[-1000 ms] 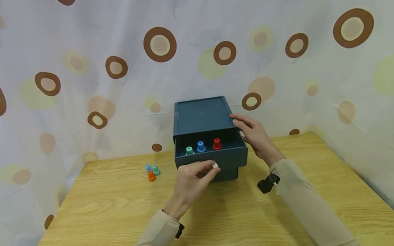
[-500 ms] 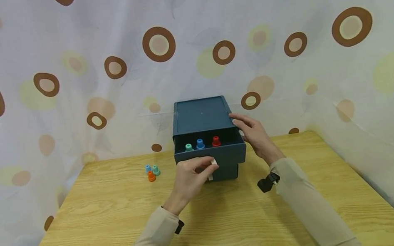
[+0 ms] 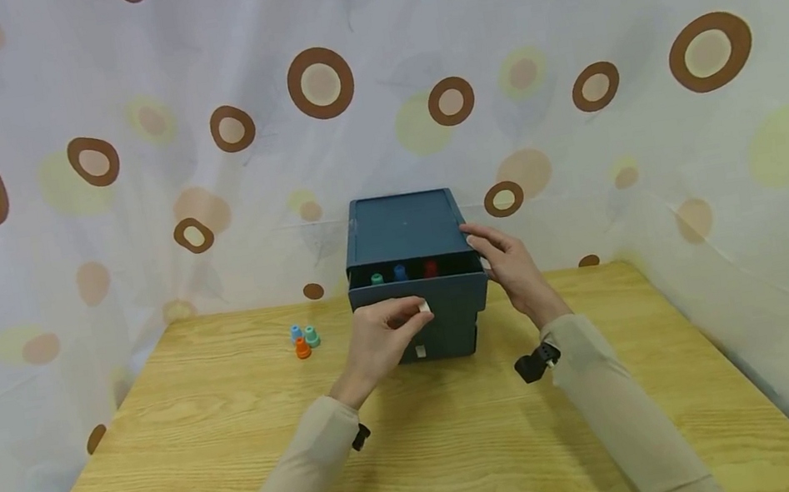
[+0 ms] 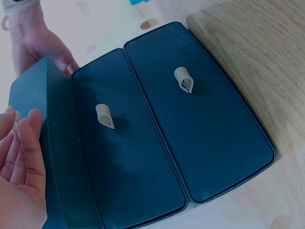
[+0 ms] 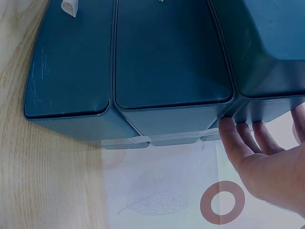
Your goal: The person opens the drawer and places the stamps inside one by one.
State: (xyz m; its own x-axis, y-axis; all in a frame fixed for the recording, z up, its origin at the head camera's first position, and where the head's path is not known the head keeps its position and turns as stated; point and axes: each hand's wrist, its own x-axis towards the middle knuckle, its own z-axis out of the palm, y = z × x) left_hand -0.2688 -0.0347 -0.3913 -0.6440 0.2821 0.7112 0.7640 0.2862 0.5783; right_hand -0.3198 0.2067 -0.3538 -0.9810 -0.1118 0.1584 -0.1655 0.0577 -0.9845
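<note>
My left hand [image 3: 375, 339] pinches the white pull tab [image 3: 424, 306] on the front of the top drawer [image 3: 457, 292], between thumb and fingers. That drawer stands partly out of the dark blue cabinet [image 3: 405, 226]. Inside it show the tops of a green stepped plastic peg [image 3: 377, 279], a blue one [image 3: 400, 272] and a red one [image 3: 431, 268]; their lower parts are hidden behind the drawer front. My right hand [image 3: 514, 267] rests against the cabinet's upper right side with extended fingers. In the right wrist view its fingertips [image 5: 228, 125] touch the side wall.
On the wooden table [image 3: 202, 441], left of the cabinet, stand a light blue peg [image 3: 296, 333], a teal peg [image 3: 312, 337] and an orange peg [image 3: 302, 348] close together. Two lower drawers, with white loop tabs [image 4: 104, 116], are closed. A patterned curtain [image 3: 242, 183] hangs behind.
The top drawer has slid back into the cabinet by a good part, my left hand moving forward with its tab. The pegs inside went along into shadow. My right hand has stayed in place.
</note>
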